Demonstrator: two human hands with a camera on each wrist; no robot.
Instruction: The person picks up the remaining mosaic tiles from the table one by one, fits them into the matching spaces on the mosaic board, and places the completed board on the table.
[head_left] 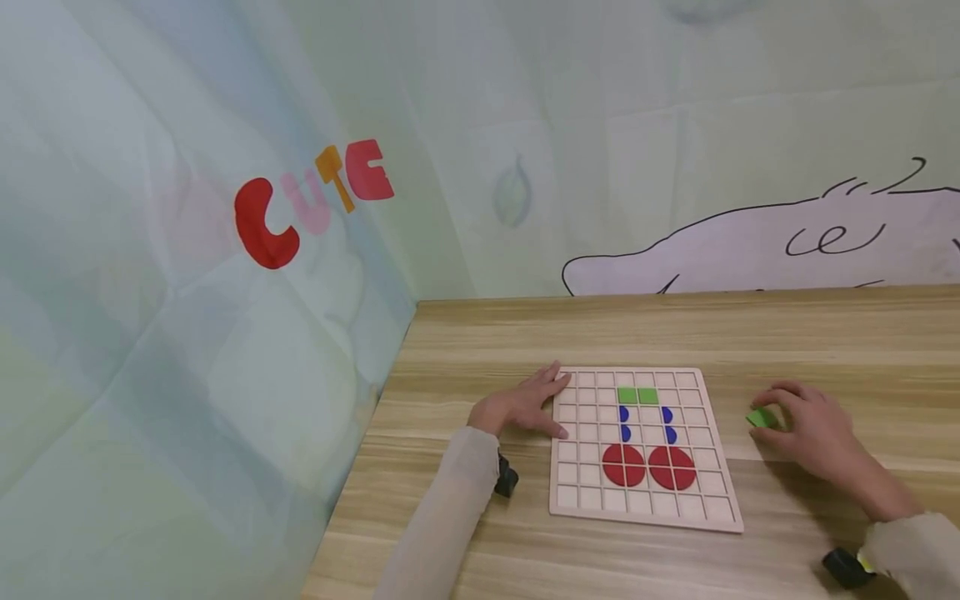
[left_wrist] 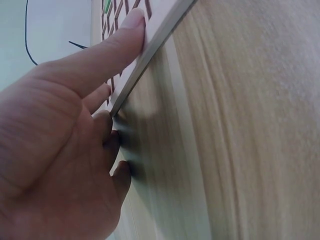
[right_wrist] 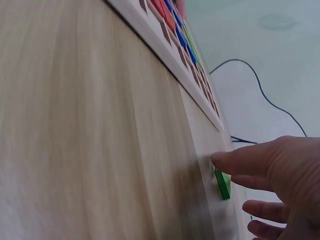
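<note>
A pale wooden grid board [head_left: 592, 497] lies flat on the table. On it are two green square tiles [head_left: 627, 396], several blue half-round pieces [head_left: 667, 414] in two columns and two red discs [head_left: 623, 465] made of quarter pieces. Spread over the board's left edge, my left hand [head_left: 525, 404] touches the frame with its thumb and a fingertip; the left wrist view shows the thumb on the rim. To the right of the board, my right hand [head_left: 813, 429] pinches a green tile [head_left: 761, 417] between thumb and forefinger, low over the table.
The wood-grain table [head_left: 480, 333] ends at a cloth backdrop [head_left: 480, 125] behind and on the left, which carries coloured letters and a line drawing. Dark wrist devices [head_left: 507, 477] sit at both of the person's sleeves.
</note>
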